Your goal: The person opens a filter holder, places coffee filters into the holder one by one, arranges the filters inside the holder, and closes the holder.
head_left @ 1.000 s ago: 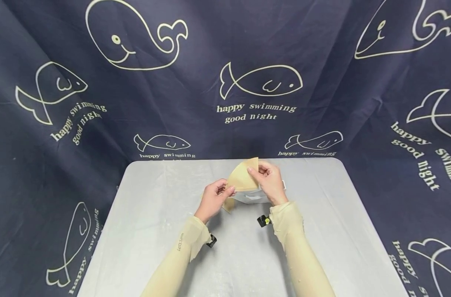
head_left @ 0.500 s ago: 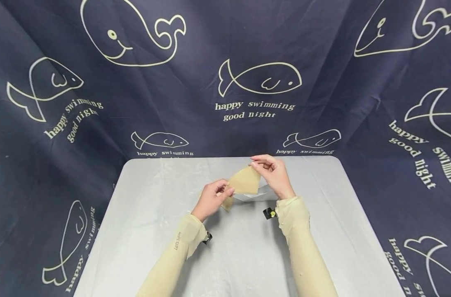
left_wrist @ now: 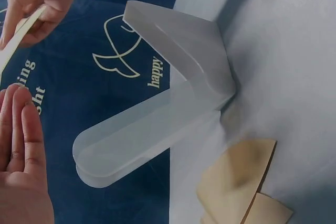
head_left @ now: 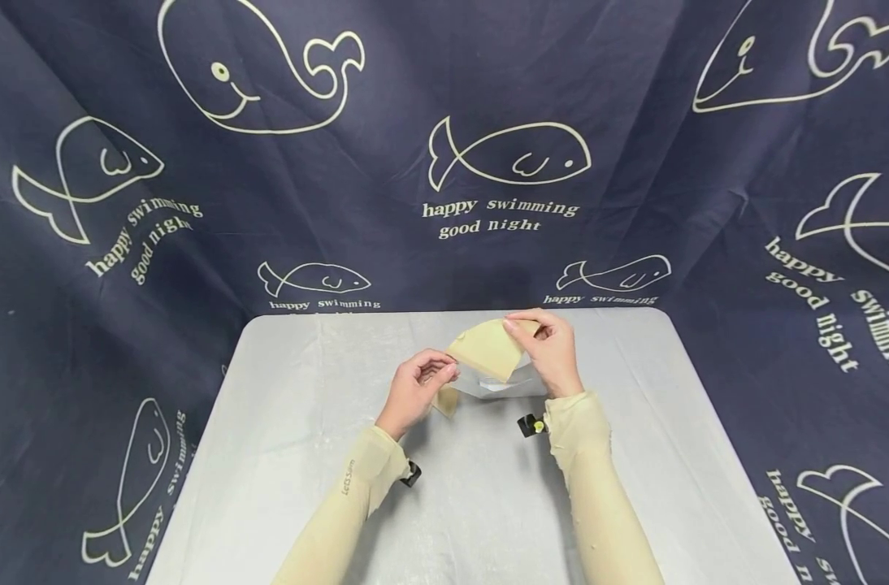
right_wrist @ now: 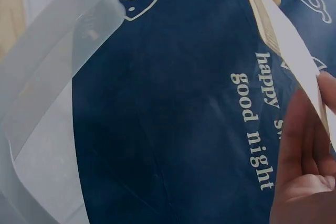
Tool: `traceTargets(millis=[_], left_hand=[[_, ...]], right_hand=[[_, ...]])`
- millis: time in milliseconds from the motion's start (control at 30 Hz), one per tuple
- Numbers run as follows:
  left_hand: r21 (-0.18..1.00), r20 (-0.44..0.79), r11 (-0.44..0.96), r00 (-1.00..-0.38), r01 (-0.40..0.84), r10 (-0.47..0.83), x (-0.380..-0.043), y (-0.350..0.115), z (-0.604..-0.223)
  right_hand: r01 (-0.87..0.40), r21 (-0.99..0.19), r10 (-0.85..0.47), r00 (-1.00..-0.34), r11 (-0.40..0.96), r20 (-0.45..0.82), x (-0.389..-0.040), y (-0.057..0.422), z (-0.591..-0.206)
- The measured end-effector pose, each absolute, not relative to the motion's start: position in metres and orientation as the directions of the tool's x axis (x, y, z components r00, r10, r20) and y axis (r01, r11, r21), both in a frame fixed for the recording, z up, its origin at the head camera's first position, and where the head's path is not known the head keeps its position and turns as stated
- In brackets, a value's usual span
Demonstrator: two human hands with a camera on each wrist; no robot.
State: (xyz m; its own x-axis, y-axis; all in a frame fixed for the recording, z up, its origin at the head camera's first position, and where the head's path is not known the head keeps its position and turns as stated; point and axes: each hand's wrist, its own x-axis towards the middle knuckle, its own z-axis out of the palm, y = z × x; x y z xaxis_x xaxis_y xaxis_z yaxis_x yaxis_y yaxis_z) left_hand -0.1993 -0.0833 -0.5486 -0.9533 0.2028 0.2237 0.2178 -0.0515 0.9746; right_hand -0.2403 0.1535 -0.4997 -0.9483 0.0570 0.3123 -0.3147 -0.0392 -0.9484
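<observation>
Both hands hold a tan, fan-shaped paper coffee filter [head_left: 488, 348] above the far part of the table. My right hand [head_left: 550, 349] pinches its upper right side between thumb and fingers. At the filter's left corner, my left hand [head_left: 418, 388] pinches the edge; the exact contact is partly hidden. In the right wrist view the filter [right_wrist: 286, 40] appears nearly edge-on, with a crimped seam along one side. Behind and below it stands a translucent plastic holder [left_wrist: 142, 129], its upright part and arm showing in the left wrist view.
More tan filter papers [left_wrist: 236, 177] lie on the grey-white tabletop [head_left: 327, 357] by the holder, under my left hand. A dark blue curtain [head_left: 386, 73] with fish and whale drawings hangs behind the table and along both sides. Black wrist mounts [head_left: 530, 425] sit below both wrists.
My right hand moved off to the right and now grips the filter's upper right side. The filter has turned, showing a paler face and tilting. My left hand stayed nearly in place.
</observation>
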Motion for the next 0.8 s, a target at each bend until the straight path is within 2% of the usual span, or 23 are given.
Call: traceTargets(millis=[167, 433, 667, 800], left_hand=[[0.973, 0.225, -0.092, -0.955, 0.211, 0.194, -0.200, -0.080, -0.548], [0.984, 0.163, -0.105, -0.964, 0.143, 0.210, -0.198, -0.073, -0.547], [0.977, 0.173, -0.158, -0.966, 0.144, 0.191, -0.199, -0.072, -0.546], [0.979, 0.169, -0.143, -0.965, 0.142, 0.199, -0.200, -0.073, -0.546]], right_hand=[[-0.349, -0.934, 0.099, -0.934, -0.070, 0.342, -0.241, 0.151, -0.501], [-0.341, -0.936, 0.039, -0.940, -0.083, 0.339, -0.239, 0.138, -0.505], [-0.319, -0.945, 0.023, -0.948, -0.066, 0.319, -0.238, 0.135, -0.501], [-0.315, -0.947, 0.006, -0.949, -0.057, 0.315, -0.231, 0.135, -0.489]])
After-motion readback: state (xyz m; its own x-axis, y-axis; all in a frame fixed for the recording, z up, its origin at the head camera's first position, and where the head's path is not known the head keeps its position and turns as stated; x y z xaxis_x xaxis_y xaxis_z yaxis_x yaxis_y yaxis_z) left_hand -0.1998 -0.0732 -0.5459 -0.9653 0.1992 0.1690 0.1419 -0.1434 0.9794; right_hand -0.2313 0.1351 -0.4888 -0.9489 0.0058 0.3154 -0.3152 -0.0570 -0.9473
